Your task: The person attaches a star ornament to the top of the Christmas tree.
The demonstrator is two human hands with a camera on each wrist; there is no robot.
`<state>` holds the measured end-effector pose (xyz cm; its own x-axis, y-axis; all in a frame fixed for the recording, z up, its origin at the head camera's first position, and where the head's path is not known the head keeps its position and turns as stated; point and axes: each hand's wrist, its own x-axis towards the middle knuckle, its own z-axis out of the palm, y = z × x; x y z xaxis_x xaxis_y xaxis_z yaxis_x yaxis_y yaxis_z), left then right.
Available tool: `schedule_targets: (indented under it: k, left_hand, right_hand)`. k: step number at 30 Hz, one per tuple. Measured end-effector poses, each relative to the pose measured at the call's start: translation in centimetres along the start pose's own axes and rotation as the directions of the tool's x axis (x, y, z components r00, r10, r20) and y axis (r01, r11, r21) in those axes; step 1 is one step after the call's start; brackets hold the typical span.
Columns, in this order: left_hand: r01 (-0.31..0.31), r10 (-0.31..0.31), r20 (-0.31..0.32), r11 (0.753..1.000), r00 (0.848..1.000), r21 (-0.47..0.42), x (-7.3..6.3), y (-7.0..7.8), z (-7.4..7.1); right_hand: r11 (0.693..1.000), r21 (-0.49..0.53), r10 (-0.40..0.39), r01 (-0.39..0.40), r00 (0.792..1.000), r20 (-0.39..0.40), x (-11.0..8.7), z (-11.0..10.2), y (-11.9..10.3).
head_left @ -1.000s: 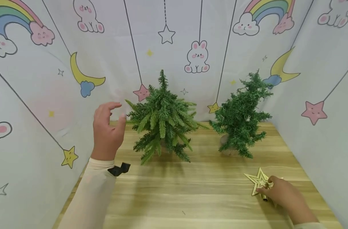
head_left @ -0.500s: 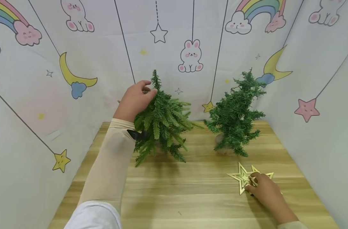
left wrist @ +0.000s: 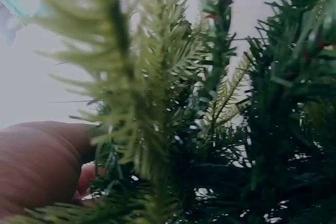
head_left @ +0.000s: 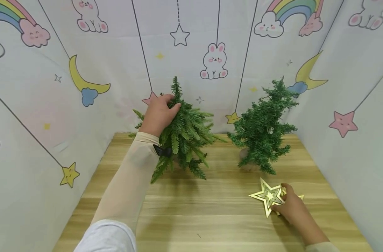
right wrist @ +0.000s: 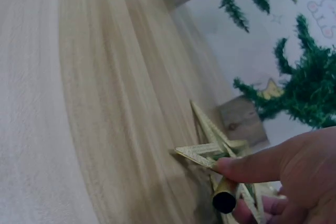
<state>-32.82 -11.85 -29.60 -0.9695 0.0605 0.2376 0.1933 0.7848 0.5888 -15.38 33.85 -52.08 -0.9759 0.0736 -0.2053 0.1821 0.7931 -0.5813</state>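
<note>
My left hand [head_left: 160,115] grips the upper part of the left Christmas tree [head_left: 191,140], thumb and fingers around the stem just below its tip. In the left wrist view, needled branches [left wrist: 157,77] hide most of the fingers. At the right, my right hand [head_left: 292,210] pinches a gold star tree topper [head_left: 269,196] between thumb and fingers, low over the table. The right wrist view shows the thumb [right wrist: 252,167] on the star [right wrist: 202,156] and a short gold tube [right wrist: 224,200] with a dark hollow end. Another gold star lies partly hidden under the hand.
A second, leaning Christmas tree [head_left: 267,129] stands on a wooden base [head_left: 248,164] at the back right. The wooden table [head_left: 175,217] is walled by a white cloth [head_left: 125,52] printed with rainbows, moons, bunnies and stars.
My left hand has gone from beside the left tree, up and rightward to its upper stem. My right hand has moved slightly left with the star, which now separates from the one beneath.
</note>
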Motion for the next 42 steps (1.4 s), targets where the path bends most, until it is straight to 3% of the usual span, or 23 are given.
schedule_targets:
  k: [8,12,16,20,26,31,35,38,40,42]
  left_hand:
    - [0.007,-0.008,-0.027,1.000,1.000,-0.027,-0.3,-0.3,0.5]
    - [-0.004,0.003,-0.033,1.000,0.999,-0.030,-0.2,-0.4,0.5]
    - [-0.011,0.010,-0.029,1.000,1.000,-0.028,0.1,-0.3,0.5]
    - [-0.004,0.004,-0.012,1.000,1.000,-0.018,0.3,-0.2,0.4]
    - [0.001,-0.001,0.017,1.000,1.000,0.007,0.3,0.0,-0.3]
    - [0.001,-0.003,0.041,0.999,0.999,0.040,0.2,0.1,-1.0]
    - [0.006,-0.010,0.054,0.998,0.998,0.069,0.1,0.1,-1.2]
    - [-0.004,0.000,0.054,0.997,0.999,0.074,0.0,0.1,-1.3]
    - [-0.016,0.013,0.051,0.998,0.999,0.067,-0.1,0.1,-1.1]
    - [-0.026,0.024,0.043,0.998,0.999,0.058,-0.2,0.2,-0.9]
  right_hand:
    - [0.975,0.217,0.032,-0.038,0.999,0.027,0.1,-0.9,-0.6]
    - [0.964,0.261,0.033,-0.043,0.999,0.043,-0.1,-0.8,-1.3]
    - [0.962,0.272,-0.003,-0.015,0.998,0.068,-0.6,-0.6,-1.9]
    - [0.931,0.362,-0.103,0.056,0.988,0.112,-1.5,-1.3,-3.6]
    - [0.901,0.378,-0.273,0.211,0.955,0.116,-2.9,-4.8,-9.8]
    - [0.849,0.326,-0.428,0.416,0.903,-0.039,-2.9,-8.2,-16.0]
    - [0.811,0.277,-0.490,0.516,0.857,-0.162,-2.1,-11.1,-21.4]
    - [0.757,0.317,-0.520,0.571,0.821,-0.236,-0.9,-13.1,-25.7]
    - [0.695,0.396,-0.536,0.600,0.800,-0.271,0.2,-14.2,-28.5]
    - [0.613,0.494,-0.546,0.617,0.783,-0.299,1.5,-15.1,-31.1]
